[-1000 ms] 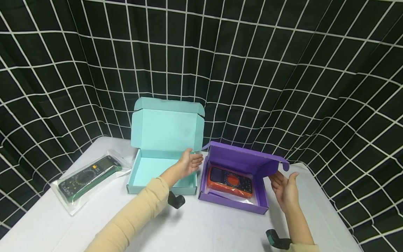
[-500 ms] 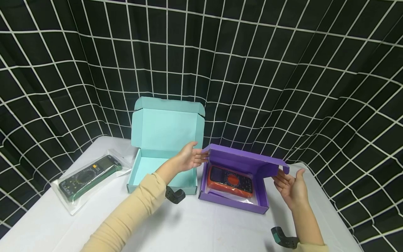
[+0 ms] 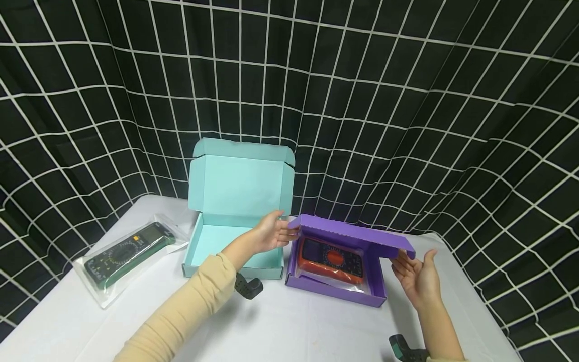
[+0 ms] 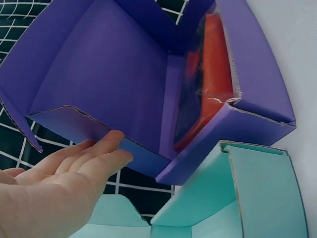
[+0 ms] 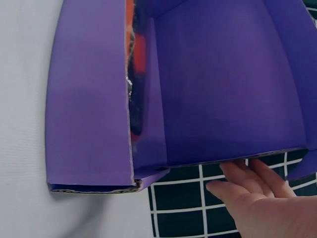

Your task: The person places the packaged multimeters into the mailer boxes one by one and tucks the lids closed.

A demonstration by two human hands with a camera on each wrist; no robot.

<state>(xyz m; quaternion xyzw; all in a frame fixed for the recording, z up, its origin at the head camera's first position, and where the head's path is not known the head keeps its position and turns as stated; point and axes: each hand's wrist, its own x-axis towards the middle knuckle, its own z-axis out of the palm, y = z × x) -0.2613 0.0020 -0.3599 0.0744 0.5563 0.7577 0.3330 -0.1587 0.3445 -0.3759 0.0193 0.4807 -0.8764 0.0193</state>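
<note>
A purple cardboard box (image 3: pixel 335 295) lies on the table with its lid (image 3: pixel 350 232) partly lowered. Inside it is a red-orange multimeter (image 3: pixel 332 259) in a clear plastic bag. My left hand (image 3: pixel 269 234), fingers extended, touches the outer face of the lid's left side flap (image 4: pixel 69 121). On the other side my right hand (image 3: pixel 419 282) has its fingers against the lid's right side flap, thumb pointing up and away. In the right wrist view the fingertips of the right hand (image 5: pixel 257 193) are partly behind the flap's edge.
A teal box (image 3: pixel 232 274) stands left of the purple one, its lid (image 3: pixel 244 186) upright; my left forearm crosses its front. At the far left lies a green multimeter (image 3: pixel 131 254) in a clear bag. Black grid cloth (image 3: pixel 353 100) hangs behind the white table (image 3: pixel 289 332).
The purple lid has tilted forward and down. My left hand has moved right from over the teal box to the lid's left flap. The right hand has shifted slightly right along with the lid.
</note>
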